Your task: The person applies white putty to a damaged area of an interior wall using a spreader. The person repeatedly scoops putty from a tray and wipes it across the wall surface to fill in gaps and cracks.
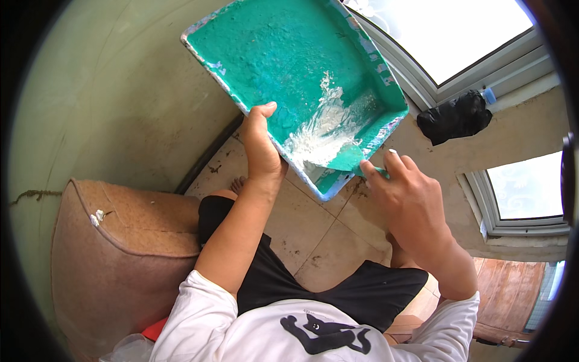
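My left hand (264,145) grips the near left rim of a green plastic paint tray (271,50), with the thumb over the edge. Dried paint in pale colours crusts the tray's rim. White powder or paste (323,135) is heaped and smeared across the lower part of the tray. In my right hand (405,194) is the handle of a green putty knife (346,158). Its blade reaches over the tray's near right corner and touches the white material, some of which sits along the blade's edge. A white spot marks one finger of my right hand.
A brown upholstered armrest (122,280) stands at left by a stained, pale green wall (104,90). On the right, a black plastic bag around a bottle (454,117) rests on a window ledge. Dirt specks dot the floor tiles (316,253). A wooden panel (509,289) lies lower right.
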The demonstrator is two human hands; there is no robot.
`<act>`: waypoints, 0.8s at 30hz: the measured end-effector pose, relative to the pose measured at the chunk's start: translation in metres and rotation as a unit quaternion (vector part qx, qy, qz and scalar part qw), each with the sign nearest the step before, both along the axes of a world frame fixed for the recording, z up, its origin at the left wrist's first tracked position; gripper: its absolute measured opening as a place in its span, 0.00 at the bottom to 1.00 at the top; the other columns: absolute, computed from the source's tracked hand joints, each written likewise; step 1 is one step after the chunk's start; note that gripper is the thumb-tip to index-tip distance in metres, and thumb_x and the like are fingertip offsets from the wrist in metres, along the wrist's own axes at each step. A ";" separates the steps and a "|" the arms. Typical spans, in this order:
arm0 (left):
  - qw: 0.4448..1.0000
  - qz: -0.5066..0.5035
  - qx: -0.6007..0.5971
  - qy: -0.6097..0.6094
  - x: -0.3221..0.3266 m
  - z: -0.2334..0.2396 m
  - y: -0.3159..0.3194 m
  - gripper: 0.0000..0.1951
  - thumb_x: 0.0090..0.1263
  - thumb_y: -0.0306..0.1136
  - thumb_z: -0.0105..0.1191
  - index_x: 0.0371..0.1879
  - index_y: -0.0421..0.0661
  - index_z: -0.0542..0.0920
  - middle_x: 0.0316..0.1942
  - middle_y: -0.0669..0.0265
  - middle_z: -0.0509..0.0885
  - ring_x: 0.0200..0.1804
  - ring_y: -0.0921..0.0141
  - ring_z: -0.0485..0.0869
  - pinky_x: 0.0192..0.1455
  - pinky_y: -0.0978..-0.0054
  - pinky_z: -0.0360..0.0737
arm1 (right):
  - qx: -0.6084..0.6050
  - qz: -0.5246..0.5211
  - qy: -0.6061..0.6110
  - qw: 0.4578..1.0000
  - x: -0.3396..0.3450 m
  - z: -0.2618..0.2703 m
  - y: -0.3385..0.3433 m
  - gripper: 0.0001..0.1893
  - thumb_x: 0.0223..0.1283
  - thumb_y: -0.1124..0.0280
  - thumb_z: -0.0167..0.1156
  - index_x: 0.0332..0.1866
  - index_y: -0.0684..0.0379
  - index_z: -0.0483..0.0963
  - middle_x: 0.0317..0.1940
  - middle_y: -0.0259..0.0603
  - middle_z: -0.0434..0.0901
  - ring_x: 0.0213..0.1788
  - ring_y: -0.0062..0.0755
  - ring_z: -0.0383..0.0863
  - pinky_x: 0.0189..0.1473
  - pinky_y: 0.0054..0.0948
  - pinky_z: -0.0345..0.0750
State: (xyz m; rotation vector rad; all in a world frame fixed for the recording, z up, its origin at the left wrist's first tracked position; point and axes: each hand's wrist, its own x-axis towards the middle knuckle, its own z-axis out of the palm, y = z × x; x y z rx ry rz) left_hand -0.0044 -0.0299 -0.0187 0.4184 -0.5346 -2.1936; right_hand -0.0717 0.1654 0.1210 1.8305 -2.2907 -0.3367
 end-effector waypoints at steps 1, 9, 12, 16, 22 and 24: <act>1.000 0.002 0.000 -0.004 -0.001 -0.001 -0.001 0.28 0.66 0.42 0.52 0.63 0.39 0.71 0.55 0.56 0.78 0.55 0.61 0.80 0.60 0.61 0.77 | -0.002 -0.004 0.004 1.000 -0.001 0.002 0.000 0.21 0.51 0.74 0.64 0.54 0.57 0.80 0.46 0.38 0.77 0.44 0.32 0.80 0.34 0.30 0.83; 1.000 0.013 0.023 -0.002 -0.001 0.004 0.000 0.22 0.67 0.38 0.52 0.55 0.37 0.75 0.51 0.58 0.79 0.53 0.64 0.81 0.58 0.63 0.78 | -0.004 0.036 -0.001 0.999 -0.003 0.007 -0.003 0.19 0.52 0.74 0.64 0.52 0.56 0.82 0.46 0.38 0.77 0.44 0.32 0.80 0.35 0.30 0.82; 1.000 0.000 0.016 -0.021 0.000 0.001 -0.002 0.27 0.66 0.41 0.52 0.62 0.38 0.72 0.55 0.57 0.79 0.56 0.61 0.80 0.60 0.61 0.77 | -0.009 0.003 0.021 1.000 -0.012 0.023 -0.011 0.19 0.46 0.74 0.67 0.49 0.56 0.83 0.44 0.39 0.78 0.43 0.34 0.82 0.36 0.31 0.83; 1.000 -0.003 0.009 -0.005 0.001 0.005 0.000 0.28 0.66 0.41 0.52 0.62 0.38 0.71 0.55 0.56 0.78 0.56 0.61 0.80 0.60 0.62 0.77 | 0.009 0.001 0.046 0.999 -0.019 0.016 -0.019 0.18 0.45 0.74 0.68 0.46 0.57 0.83 0.43 0.40 0.79 0.44 0.34 0.84 0.36 0.32 0.84; 1.000 -0.006 -0.003 -0.007 0.003 0.003 -0.003 0.28 0.66 0.41 0.52 0.63 0.37 0.71 0.56 0.56 0.78 0.57 0.60 0.80 0.61 0.61 0.77 | 0.010 0.013 0.024 1.000 -0.012 0.026 -0.024 0.16 0.49 0.75 0.66 0.46 0.58 0.83 0.44 0.39 0.79 0.44 0.34 0.84 0.36 0.32 0.84; 1.000 -0.011 0.000 -0.005 0.003 0.005 -0.002 0.28 0.66 0.41 0.52 0.63 0.37 0.71 0.56 0.56 0.78 0.57 0.61 0.80 0.61 0.62 0.76 | 0.011 0.008 0.019 1.000 -0.007 0.025 -0.029 0.15 0.50 0.75 0.65 0.47 0.58 0.83 0.45 0.39 0.78 0.45 0.33 0.83 0.37 0.32 0.84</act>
